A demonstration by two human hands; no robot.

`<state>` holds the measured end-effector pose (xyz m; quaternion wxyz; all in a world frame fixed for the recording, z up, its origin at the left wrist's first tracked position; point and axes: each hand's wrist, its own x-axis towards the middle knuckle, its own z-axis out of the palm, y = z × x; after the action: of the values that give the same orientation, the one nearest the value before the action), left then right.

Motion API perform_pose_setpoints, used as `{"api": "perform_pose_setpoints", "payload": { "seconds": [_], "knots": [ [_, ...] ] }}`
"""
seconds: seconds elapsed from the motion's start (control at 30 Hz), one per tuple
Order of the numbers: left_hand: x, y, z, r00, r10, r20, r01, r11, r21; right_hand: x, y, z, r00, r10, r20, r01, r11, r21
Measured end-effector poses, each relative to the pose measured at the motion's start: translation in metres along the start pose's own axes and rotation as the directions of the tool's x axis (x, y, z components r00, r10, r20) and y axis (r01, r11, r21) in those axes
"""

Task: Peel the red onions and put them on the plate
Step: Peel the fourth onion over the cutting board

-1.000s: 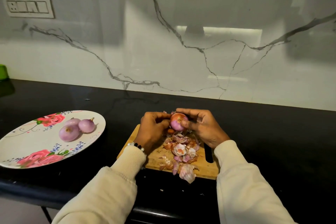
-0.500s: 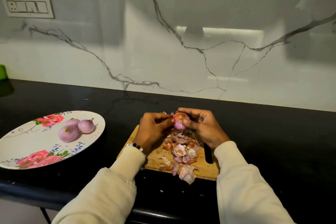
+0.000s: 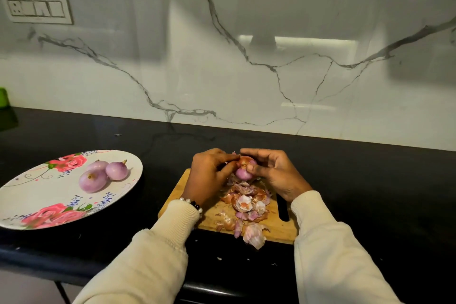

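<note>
Left hand and right hand: raised over cutting board, fingers curled, pinching one half-peeled red onion between them.

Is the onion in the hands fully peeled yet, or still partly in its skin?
Partly peeled. The onion shows brown papery skin on top and bare purple flesh below, gripped between the left hand and right hand.

A glossy black counter runs along the marble wall. A flowered plate sits on it at nine o'clock, a wooden cutting board at six, with small peel scraps just off the board's near edge.
</note>
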<state>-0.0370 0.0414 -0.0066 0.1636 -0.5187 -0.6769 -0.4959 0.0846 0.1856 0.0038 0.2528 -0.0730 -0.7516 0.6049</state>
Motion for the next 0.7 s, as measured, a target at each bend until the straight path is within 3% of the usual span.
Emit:
{"api": "perform_pose_setpoints", "payload": {
  "seconds": [0.13,0.3,0.57,0.7],
  "knots": [
    [-0.0011,0.0006,-0.0029,0.988,0.141,0.061,-0.148,0.982,0.119,0.0006,0.0001,0.0018,1.0,0.009,0.008,-0.008,0.999,-0.052],
    [-0.0024,-0.0002,-0.0009,0.973,0.22,0.077,-0.231,0.955,0.184,0.0006,0.001,0.0037,1.0,0.018,0.016,-0.017,0.996,-0.088],
    [-0.0027,-0.0002,0.0046,0.974,0.204,0.103,-0.227,0.916,0.332,0.0,-0.0023,0.0071,1.0,0.011,0.007,-0.011,0.997,-0.082],
    [-0.0012,0.0002,0.0044,0.984,0.123,0.13,-0.161,0.925,0.343,-0.0002,-0.0023,0.0085,1.0,0.012,0.025,-0.011,0.998,-0.055]
  ]
}}
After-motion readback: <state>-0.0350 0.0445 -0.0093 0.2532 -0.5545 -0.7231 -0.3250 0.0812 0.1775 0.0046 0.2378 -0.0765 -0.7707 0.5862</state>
